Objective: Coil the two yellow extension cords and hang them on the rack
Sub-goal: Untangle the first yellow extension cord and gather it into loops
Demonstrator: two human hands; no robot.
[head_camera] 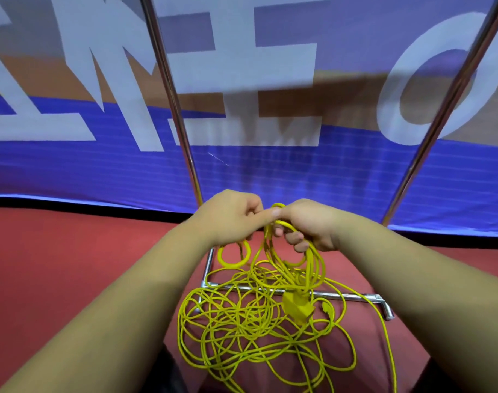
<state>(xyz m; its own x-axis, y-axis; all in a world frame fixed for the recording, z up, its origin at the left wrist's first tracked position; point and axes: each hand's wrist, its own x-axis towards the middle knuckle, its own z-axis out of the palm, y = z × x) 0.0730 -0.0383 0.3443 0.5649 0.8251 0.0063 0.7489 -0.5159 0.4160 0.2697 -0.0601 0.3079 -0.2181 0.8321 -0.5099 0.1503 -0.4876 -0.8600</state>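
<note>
Together, left hand point(228, 217), right hand point(307, 225) gripping yellow cord point(259, 316), tangle dangling below

Bright even light — soft shadows, wide-angle bending at edges.

Between the poles: open gap from the left rack pole point(171, 97) to the right rack pole point(455, 103), wider higher up.
Behind: a blue banner point(270, 171) closes off the far side.
Low front: the rack base bar point(352, 295) lies across the red floor point(57, 265).
Below the hands: tangled yellow extension cords point(242, 330) sprawl over that bar (many open loops), with strands rising to the left hand point(228, 219) and right hand point(307, 225).
Sides: bare floor on either side of the tangle.
</note>
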